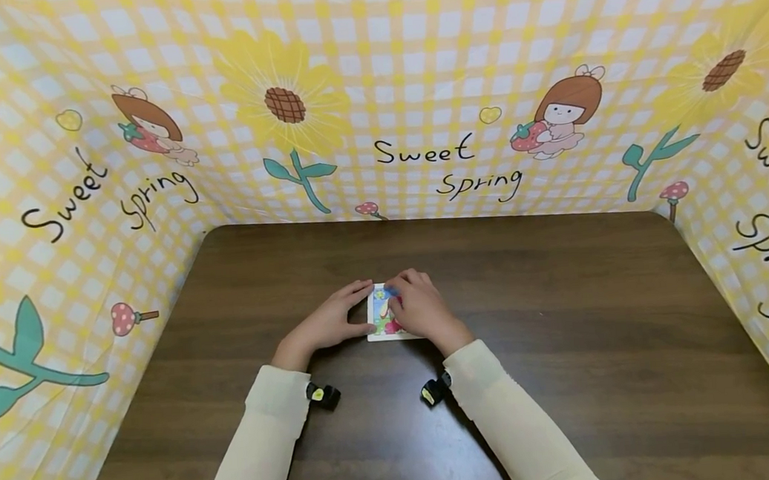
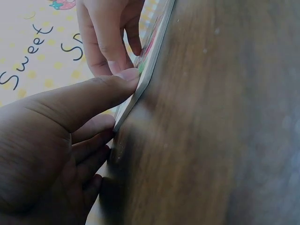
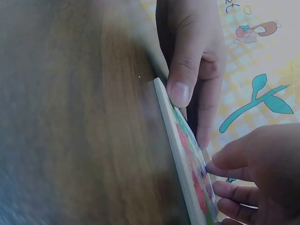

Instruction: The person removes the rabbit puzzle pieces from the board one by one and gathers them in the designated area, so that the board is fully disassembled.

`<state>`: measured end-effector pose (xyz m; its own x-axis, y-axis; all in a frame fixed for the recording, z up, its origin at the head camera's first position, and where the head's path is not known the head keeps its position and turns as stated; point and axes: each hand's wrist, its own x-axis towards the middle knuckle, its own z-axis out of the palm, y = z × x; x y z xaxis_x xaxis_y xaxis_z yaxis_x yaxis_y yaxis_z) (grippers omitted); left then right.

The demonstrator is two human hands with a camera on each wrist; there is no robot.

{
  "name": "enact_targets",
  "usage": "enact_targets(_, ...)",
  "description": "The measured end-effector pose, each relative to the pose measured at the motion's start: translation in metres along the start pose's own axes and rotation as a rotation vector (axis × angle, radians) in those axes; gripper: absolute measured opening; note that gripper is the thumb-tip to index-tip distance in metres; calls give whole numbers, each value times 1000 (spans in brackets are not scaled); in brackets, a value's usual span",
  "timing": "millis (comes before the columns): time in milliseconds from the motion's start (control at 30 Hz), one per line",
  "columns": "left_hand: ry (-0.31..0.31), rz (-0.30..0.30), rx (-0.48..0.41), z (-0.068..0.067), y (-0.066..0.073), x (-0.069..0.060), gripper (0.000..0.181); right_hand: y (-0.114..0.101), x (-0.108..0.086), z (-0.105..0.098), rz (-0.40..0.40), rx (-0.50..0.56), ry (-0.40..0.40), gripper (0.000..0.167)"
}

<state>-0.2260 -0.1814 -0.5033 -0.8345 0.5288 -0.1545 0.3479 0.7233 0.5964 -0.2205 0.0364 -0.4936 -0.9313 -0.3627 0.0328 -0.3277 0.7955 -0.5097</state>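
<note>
A small white-edged board (image 1: pixel 374 338) with a colourful picture lies flat on the brown table. My left hand (image 1: pixel 326 320) grips its left side, the thumb over the near corner and the fingers at the far one. In the left wrist view my left thumb (image 2: pixel 108 91) presses the rim of the board (image 2: pixel 149 70). My right hand (image 1: pixel 424 308) is over the right part of the picture, fingers bent down to its surface. The right wrist view shows the right fingertips close together at the board (image 3: pixel 180 159); whether they pinch anything is hidden.
The brown wooden table (image 1: pixel 568 376) extends around the board on all sides. A yellow-and-white checked cloth (image 1: pixel 426 66) with flowers and lettering rises behind the table and along its left and right sides. Black devices are strapped at both wrists.
</note>
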Motion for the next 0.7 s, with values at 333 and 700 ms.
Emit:
enact_targets(333, 1, -17, -23, 0, 0, -1, 85, 1, 2, 4, -12, -50, 20, 34)
enact_targets(700, -3, -13, -18, 1, -1, 1, 87, 2, 2, 5, -21, -68, 17, 35)
